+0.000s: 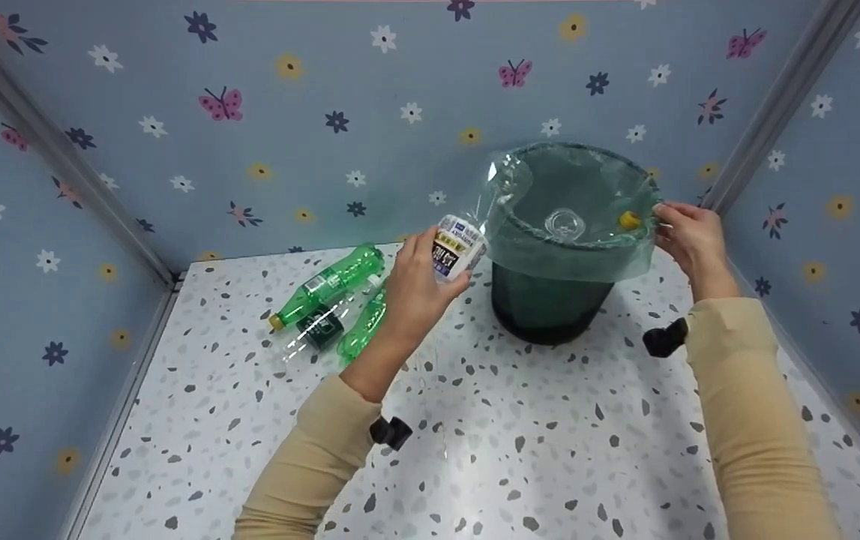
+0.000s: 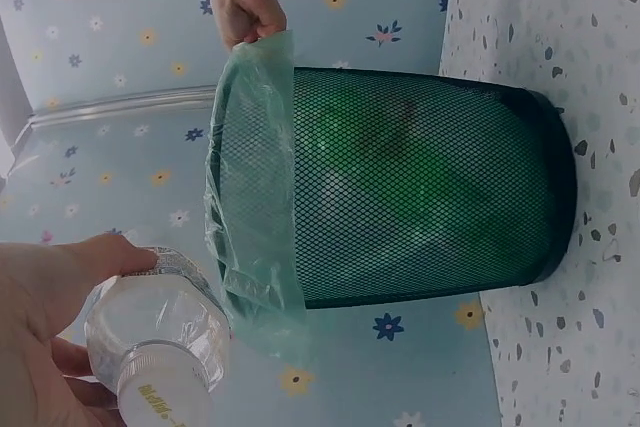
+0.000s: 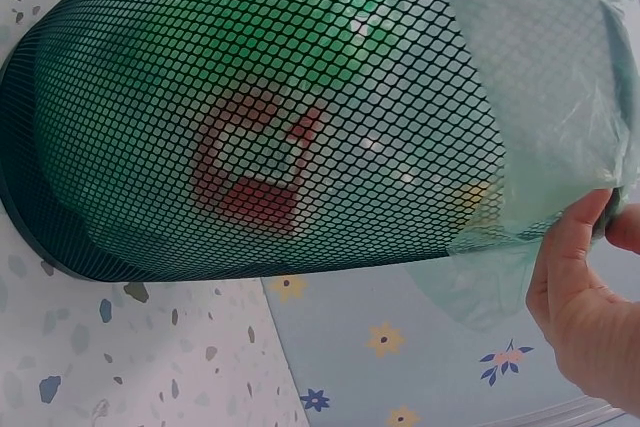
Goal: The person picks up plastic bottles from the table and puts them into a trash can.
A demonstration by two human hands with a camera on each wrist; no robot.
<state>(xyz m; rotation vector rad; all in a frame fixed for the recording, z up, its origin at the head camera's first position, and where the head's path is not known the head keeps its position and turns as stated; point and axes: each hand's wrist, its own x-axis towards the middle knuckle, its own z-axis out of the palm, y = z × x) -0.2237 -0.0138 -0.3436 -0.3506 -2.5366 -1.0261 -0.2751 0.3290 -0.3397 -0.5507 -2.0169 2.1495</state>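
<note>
My left hand [image 1: 418,292] grips a clear plastic bottle [image 2: 160,332] with a white cap and a printed label, held up just left of the bin's rim. The mesh wastebasket [image 1: 549,296] stands upright, lined with a thin green plastic bag [image 1: 572,259] folded over its rim. At the rim's right side, my right hand [image 1: 692,232] pinches the bag's edge between thumb and fingers. Inside the bin, a yellow cap [image 1: 630,220] and a clear round bottle end [image 1: 564,223] show. Through the mesh in the right wrist view, green plastic and a reddish label [image 3: 260,202] appear.
Left of the bin, a green bottle with a yellow cap [image 1: 332,283], a clear bottle with a dark label [image 1: 319,327] and another green bottle [image 1: 364,326] lie on the speckled surface [image 1: 519,435]. Flower-patterned walls [image 1: 370,150] enclose the back and sides.
</note>
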